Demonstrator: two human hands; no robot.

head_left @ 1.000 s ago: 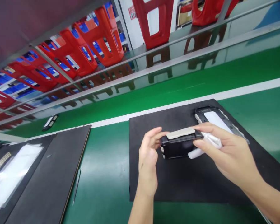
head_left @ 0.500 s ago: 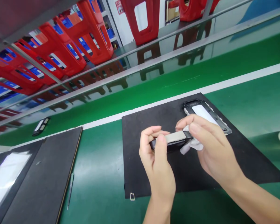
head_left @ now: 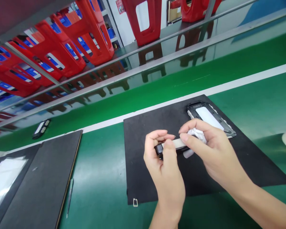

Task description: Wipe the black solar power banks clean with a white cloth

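My left hand (head_left: 165,165) is closed round the left end of a small black part (head_left: 159,149), its thumb on the beige strip (head_left: 178,143) along the top. My right hand (head_left: 212,149) pinches the right end of the same part and has crumpled white material (head_left: 199,135) between its fingers. Both hands are above a black mat (head_left: 147,178). Behind my right hand, a black frame with a white panel (head_left: 208,117) lies on the mat. A small pale rectangular clip (head_left: 135,202) is at the mat's front left corner.
On the left are a dark board (head_left: 45,178), plastic sheets (head_left: 6,178) and a thin tool (head_left: 70,197). A small black part (head_left: 41,128) lies farther back. Red bins (head_left: 147,22) stand on a shelf behind the green bench (head_left: 102,165).
My right thumb has moved left onto the beige strip. The white material now sits higher, above the right thumb. My left hand has shifted slightly right.
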